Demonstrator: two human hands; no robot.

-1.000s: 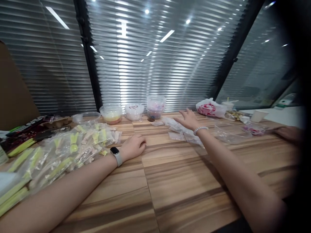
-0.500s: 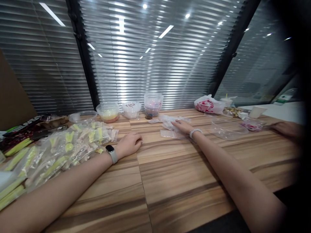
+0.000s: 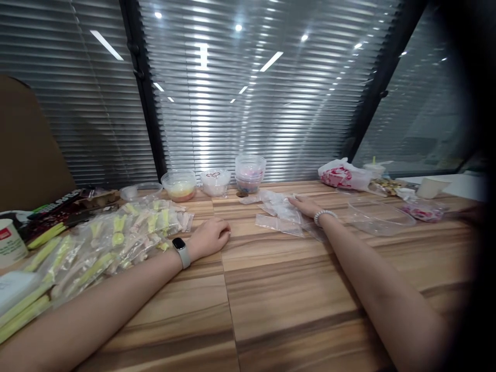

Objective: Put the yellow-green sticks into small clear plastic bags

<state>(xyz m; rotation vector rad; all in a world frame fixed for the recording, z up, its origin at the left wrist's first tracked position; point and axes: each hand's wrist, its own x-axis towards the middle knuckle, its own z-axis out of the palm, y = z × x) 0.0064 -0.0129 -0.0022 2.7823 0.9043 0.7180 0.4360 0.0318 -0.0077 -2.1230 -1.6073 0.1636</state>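
My right hand, with a white bead bracelet on the wrist, lies flat on a small heap of clear plastic bags near the far side of the wooden table. Its fingers press on the top bag; I cannot tell if they grip it. My left hand, with a watch on the wrist, rests curled into a loose fist on the bare wood. It holds nothing. A pile of filled bags with yellow-green pieces lies just to its left.
Clear tubs stand along the window blinds: one with yellow and pink contents, one white, a stack. A clear tray and a red-and-white bag sit at the right. Another person's hand shows at the far right.
My right hand came down from above the table onto the clear bags and drew back slightly. My left hand has stayed in place.
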